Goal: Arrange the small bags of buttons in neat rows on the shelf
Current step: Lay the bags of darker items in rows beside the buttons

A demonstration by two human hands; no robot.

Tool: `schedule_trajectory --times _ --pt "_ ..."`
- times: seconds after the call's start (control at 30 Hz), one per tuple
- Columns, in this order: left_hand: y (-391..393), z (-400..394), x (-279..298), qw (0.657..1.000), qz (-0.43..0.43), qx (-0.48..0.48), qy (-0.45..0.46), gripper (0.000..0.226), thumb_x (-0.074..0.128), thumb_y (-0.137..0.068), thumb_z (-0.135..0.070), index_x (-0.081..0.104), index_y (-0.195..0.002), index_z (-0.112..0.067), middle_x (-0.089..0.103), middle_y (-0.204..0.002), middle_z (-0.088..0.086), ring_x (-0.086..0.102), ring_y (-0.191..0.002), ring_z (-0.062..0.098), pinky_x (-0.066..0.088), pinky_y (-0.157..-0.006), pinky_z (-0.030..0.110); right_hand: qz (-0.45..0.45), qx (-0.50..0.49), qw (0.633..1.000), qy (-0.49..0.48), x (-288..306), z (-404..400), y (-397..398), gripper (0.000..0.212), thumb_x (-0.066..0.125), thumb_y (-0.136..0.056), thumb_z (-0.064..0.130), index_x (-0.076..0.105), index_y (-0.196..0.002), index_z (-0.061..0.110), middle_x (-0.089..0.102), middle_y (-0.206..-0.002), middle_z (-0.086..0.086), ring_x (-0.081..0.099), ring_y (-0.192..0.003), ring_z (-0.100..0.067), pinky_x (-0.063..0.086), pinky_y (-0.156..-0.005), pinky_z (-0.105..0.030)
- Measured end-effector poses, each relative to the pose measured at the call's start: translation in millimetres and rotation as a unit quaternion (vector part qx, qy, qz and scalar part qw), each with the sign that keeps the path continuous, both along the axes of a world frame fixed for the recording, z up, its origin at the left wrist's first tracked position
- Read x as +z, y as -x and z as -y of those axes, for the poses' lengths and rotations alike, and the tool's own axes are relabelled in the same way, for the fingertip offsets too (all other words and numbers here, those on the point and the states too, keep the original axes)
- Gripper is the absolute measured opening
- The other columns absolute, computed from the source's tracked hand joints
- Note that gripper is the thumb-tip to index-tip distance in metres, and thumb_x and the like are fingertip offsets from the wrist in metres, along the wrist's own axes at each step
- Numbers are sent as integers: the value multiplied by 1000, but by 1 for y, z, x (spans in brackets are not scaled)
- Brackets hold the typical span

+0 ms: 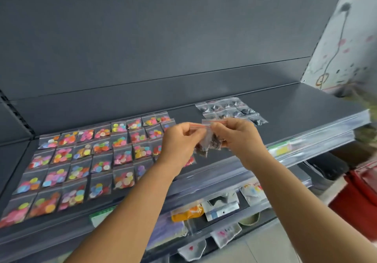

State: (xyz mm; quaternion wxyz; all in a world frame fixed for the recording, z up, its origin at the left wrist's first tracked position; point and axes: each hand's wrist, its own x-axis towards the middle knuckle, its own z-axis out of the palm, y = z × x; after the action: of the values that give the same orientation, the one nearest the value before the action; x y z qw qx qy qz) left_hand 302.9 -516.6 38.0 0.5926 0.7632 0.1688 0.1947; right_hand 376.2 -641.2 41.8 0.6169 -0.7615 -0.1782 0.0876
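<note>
On my far left the shelf (285, 107) carries the coloured button bags (81, 160), already laid flat in tidy rows running back toward the rear panel. Moving right, my left hand (180, 140) pinches the red-striped top edge of the dark button bags (208, 142), a small bunch that hangs in the air between both hands, above the front part of the shelf. My right hand (236, 134) pinches the same zip edge from the other side, fingers curled, so the two hands sit close together, both clamped on the bunch. The zip strip runs roughly left to right, with the loaded bodies dangling below it. Further right and toward the back lies the dark-bag group (230, 110), a short block of rows just beyond my right hand's knuckles. I judge that block is where the next bag belongs: it lies ahead and slightly right, nearer my right hand, so that hand looks better placed to set one down.
</note>
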Motion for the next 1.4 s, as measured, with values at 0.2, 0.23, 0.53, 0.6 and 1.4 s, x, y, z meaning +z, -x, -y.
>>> schedule_trajectory --times 0.2,0.23,0.53,0.6,1.4 --pt "-51 31 -5 1000 0 -26 1 10 63 -88 -23 71 -92 -18 72 -83 -4 66 -78 9 55 -69 24 -29 -51 998 -38 -4 38 -31 16 67 -85 20 72 -79 6 63 -67 -6 52 -64 -19 50 -67 -38" --pt "-60 34 -6 1000 3 -28 4 9 63 -88 -22 71 -92 -18 72 -83 -4 65 -76 8 53 -66 21 -30 -61 997 -33 -5 43 -38 18 67 -85 21 71 -81 4 62 -69 -8 51 -65 -19 48 -67 -36" --pt "-155 44 -13 996 18 -74 -42 11 63 -85 -17 65 -77 -25 72 -79 -1 68 -77 16 56 -78 38 -25 -147 988 -41 -9 62 -109 13 67 -84 17 70 -73 11 64 -63 1 52 -62 -16 47 -65 -33" --pt "-173 46 -15 996 24 -71 -57 11 64 -85 -18 65 -77 -26 73 -79 -3 69 -78 16 56 -79 41 -18 -165 985 -49 -11 63 -125 11 67 -83 16 71 -74 11 66 -66 -1 53 -63 -13 48 -66 -31" --pt "-223 124 -39 987 -98 83 -95 11 62 -86 -21 69 -77 -22 71 -71 -5 68 -71 14 57 -75 38 -11 45 985 163 -44 132 -251 14 64 -83 18 67 -75 6 68 -68 -14 53 -56 -16 52 -58 -36"
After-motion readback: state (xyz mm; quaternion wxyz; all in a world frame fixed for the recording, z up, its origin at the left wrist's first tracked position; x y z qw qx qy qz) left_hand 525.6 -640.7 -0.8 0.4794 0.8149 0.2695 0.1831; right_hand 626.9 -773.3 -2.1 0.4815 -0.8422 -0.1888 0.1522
